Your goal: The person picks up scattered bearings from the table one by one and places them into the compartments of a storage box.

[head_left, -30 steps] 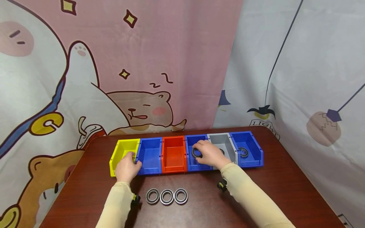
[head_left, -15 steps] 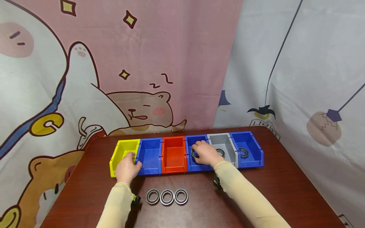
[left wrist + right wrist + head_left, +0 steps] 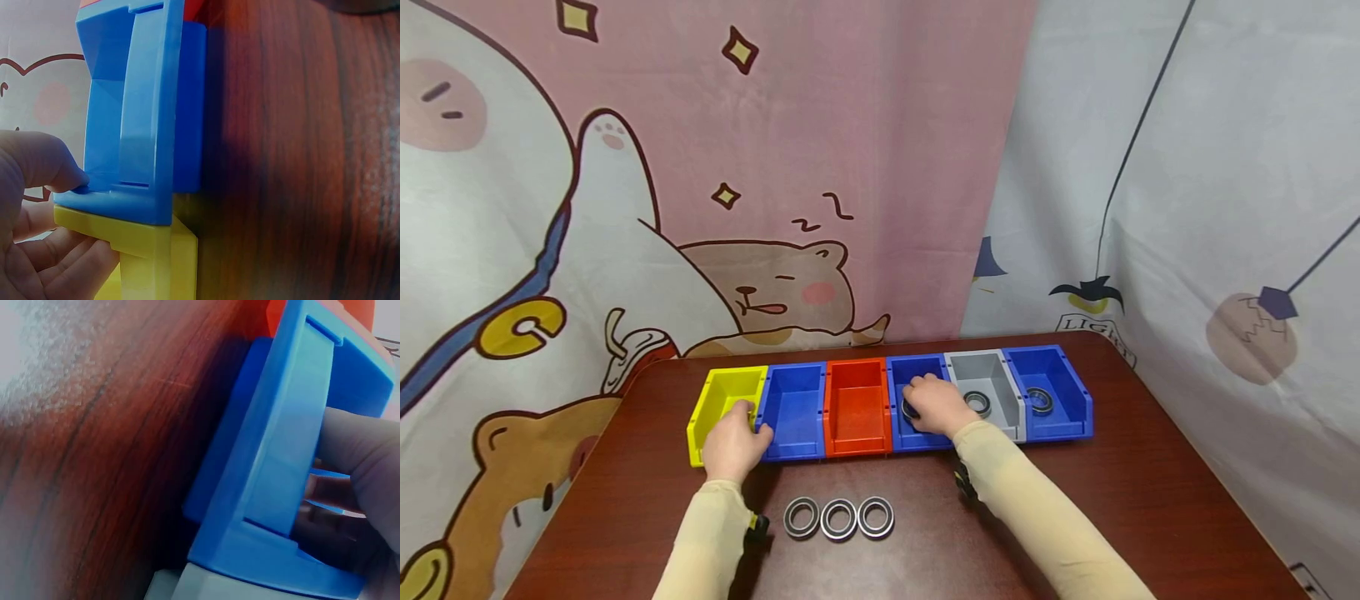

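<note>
My left hand [image 3: 733, 442] grips the adjoining side walls of the yellow bin [image 3: 697, 425] and the left blue bin [image 3: 793, 450]. In the left wrist view its thumb sits inside the blue bin [image 3: 150, 106], the other fingers inside the yellow bin [image 3: 147, 240]. My right hand [image 3: 936, 404] reaches down into the middle blue bin [image 3: 917, 365], holding a ball bearing [image 3: 908, 409] mostly hidden by the fingers. From the right wrist, thumb and fingers show behind the front lip of that blue bin [image 3: 281, 450]; the bearing is hidden there.
Three ball bearings [image 3: 838, 520] lie in a row on the brown table [image 3: 925, 550], before the bins. One bearing [image 3: 977, 404] lies in the grey bin [image 3: 992, 367], another [image 3: 1039, 401] in the right blue bin [image 3: 1060, 429]. Between them stands a red bin [image 3: 858, 417]; a patterned curtain [image 3: 910, 208] hangs behind.
My right hand has moved slightly left and lower into the middle blue bin with the bearing, uncovering the one in the grey bin. The left hand has stayed in place.
</note>
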Tool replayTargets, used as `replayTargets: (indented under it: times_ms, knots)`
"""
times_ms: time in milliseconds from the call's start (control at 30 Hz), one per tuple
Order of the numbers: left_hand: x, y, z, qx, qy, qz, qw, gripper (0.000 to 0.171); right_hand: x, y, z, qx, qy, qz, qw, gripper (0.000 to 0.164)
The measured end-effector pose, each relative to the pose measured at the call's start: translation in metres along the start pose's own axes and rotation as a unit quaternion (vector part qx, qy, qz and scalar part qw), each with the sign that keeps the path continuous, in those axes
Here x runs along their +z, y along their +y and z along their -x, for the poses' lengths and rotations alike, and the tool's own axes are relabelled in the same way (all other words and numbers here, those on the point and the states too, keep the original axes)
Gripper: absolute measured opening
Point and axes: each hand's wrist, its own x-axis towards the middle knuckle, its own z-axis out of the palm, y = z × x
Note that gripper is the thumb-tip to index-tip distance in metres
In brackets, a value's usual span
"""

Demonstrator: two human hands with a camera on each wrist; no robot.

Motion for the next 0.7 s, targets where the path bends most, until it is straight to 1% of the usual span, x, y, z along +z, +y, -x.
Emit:
replayTargets:
  times_ms: [367,567,700]
  knots:
    - [-0.0015,0.0005,0.001,0.003,0.0,0.003,1.0,0.049,0.0088,-0.0029,-0.0027,0.001,-0.002,0.05,0.999,0.022]
    - [-0.0001,-0.0005,0.0006,0.003,0.0,0.003,1.0,0.049,0.0084,-0.006,-0.0022,0.012,-0.013,0.062,0.998,0.019]
    - [-0.0006,-0.0007,0.0003,0.001,-0.003,0.001,1.0,0.049,0.0082,-0.0075,-0.0028,0.016,-0.012,0.065,0.998,0.016]
